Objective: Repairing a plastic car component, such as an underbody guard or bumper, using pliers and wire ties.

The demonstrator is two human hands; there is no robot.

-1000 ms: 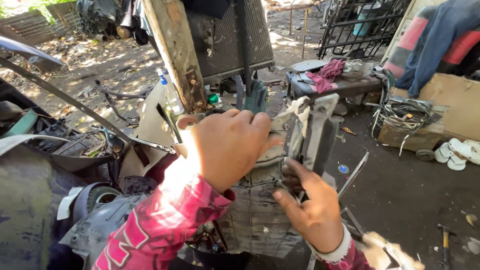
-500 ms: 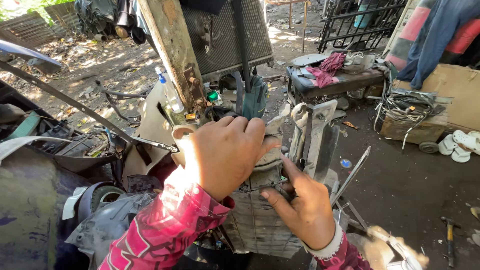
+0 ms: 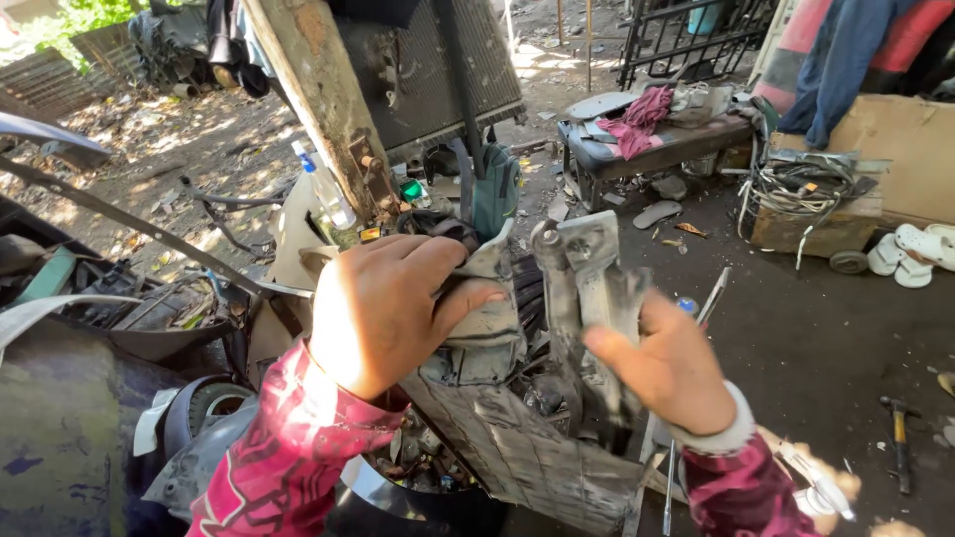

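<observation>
My left hand (image 3: 383, 303) grips the upper left part of a dirty grey metal engine casing (image 3: 502, 418), with the thumb pressed across its top edge. To its right, my right hand (image 3: 671, 368) is closed around a grey metal bracket (image 3: 587, 273) that stands upright beside the casing. Both sleeves are pink with a dark pattern. The lower part of the bracket is hidden behind my right hand. Greasy small parts (image 3: 418, 462) lie in a dark tub below the casing.
A rusty post (image 3: 318, 94) and a black radiator (image 3: 438, 70) stand just behind. A bench (image 3: 657, 144) with a red rag (image 3: 637, 109) is at the back right, next to a crate of cables (image 3: 806, 194). A hammer (image 3: 900, 438) lies on the floor at right. Car panels (image 3: 60, 398) crowd the left.
My right hand has risen from low on the casing and now holds the bracket higher up and further right. My left hand stays on the casing's top.
</observation>
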